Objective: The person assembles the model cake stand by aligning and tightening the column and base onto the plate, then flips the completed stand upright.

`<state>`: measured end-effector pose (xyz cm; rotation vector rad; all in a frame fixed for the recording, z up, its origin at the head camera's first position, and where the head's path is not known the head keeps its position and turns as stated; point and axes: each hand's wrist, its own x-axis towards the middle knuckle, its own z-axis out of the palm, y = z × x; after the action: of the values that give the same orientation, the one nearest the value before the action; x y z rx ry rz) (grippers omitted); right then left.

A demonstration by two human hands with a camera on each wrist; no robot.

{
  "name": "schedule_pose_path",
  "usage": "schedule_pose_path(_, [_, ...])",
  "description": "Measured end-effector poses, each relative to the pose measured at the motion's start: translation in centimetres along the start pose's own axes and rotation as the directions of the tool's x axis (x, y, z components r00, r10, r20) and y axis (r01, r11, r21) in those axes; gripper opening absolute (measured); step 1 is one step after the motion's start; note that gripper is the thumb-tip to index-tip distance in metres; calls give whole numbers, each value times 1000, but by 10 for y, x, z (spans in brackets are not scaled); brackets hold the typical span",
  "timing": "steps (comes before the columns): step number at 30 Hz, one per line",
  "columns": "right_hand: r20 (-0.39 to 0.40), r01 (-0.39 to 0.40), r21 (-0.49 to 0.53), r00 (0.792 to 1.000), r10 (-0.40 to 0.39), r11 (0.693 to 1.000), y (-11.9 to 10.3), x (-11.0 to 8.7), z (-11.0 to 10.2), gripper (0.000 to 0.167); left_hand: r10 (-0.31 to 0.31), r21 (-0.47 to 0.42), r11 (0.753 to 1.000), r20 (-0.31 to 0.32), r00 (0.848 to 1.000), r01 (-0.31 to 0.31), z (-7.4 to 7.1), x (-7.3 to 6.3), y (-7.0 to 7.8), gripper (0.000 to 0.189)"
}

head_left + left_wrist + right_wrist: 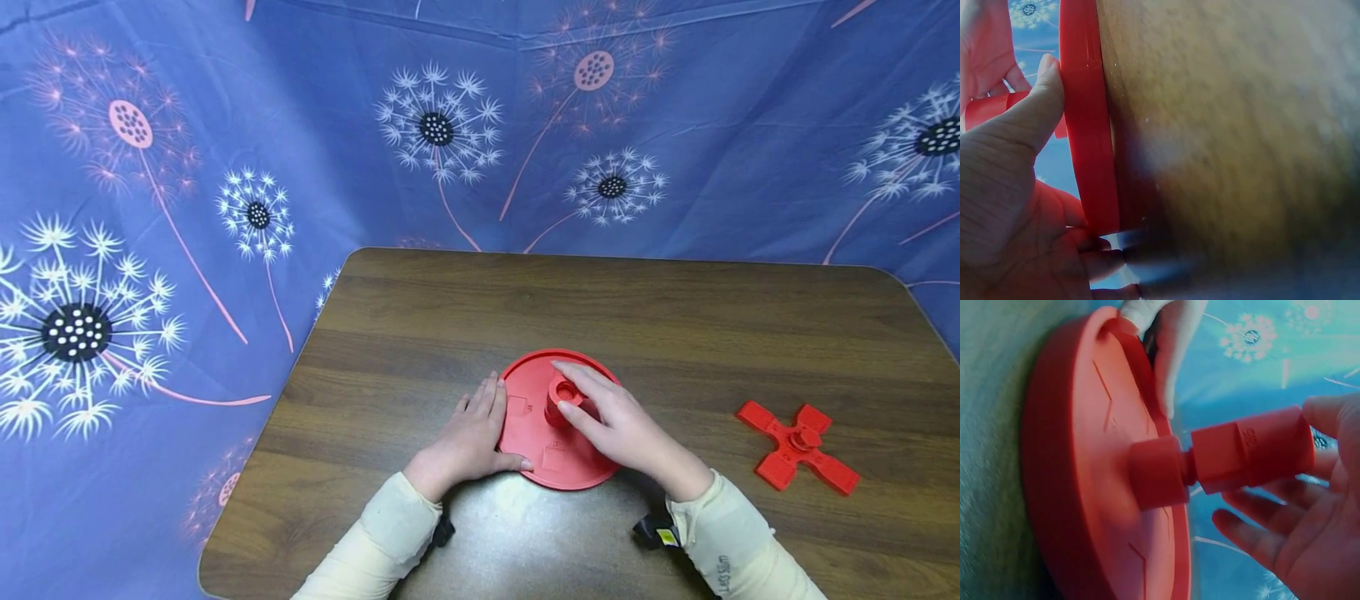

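A round red plastic tray (576,467) with a raised rim lies on the table. In the right wrist view, a short round socket (1155,474) stands up from its middle. A red hollow post (1257,453), part square-sided and part cylindrical, joins that socket by a narrow neck. My right hand (628,427) holds the upper end of the post between thumb and fingers. At the tray's left side, my left hand (467,440) holds the rim, its thumb over the near edge and the fingers along the outside.
To the right on the wooden table (697,333) lies a red cross-shaped piece (804,442) with a round knob at its centre. Behind the table hangs a blue cloth (322,125) with dandelion prints.
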<state>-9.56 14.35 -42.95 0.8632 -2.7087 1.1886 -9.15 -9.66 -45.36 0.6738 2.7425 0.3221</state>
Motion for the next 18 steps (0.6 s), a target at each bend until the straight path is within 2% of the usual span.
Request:
schedule_pose_path(4, [50, 20, 29, 999, -21, 999, 4, 0, -5, 58, 1, 5, 1000, -5, 1000, -1, 1, 1, -1, 118])
schedule_pose_path(8, [36, -11, 47, 999, 9, 999, 3, 1, -6, 56, 1, 17, 1000, -2, 1000, -1, 2, 1, -1, 118])
schedule_pose_path(14, [-69, -103, 113, 991, 111, 988, 0, 2, 0, 47, -5, 10, 1000, 5, 1000, 5, 2, 1, 0, 118])
schedule_pose_path(18, [-174, -126, 70, 975, 136, 990, -2, 2, 7, 45, -10, 13, 1000, 10, 1000, 10, 2, 1, 0, 118])
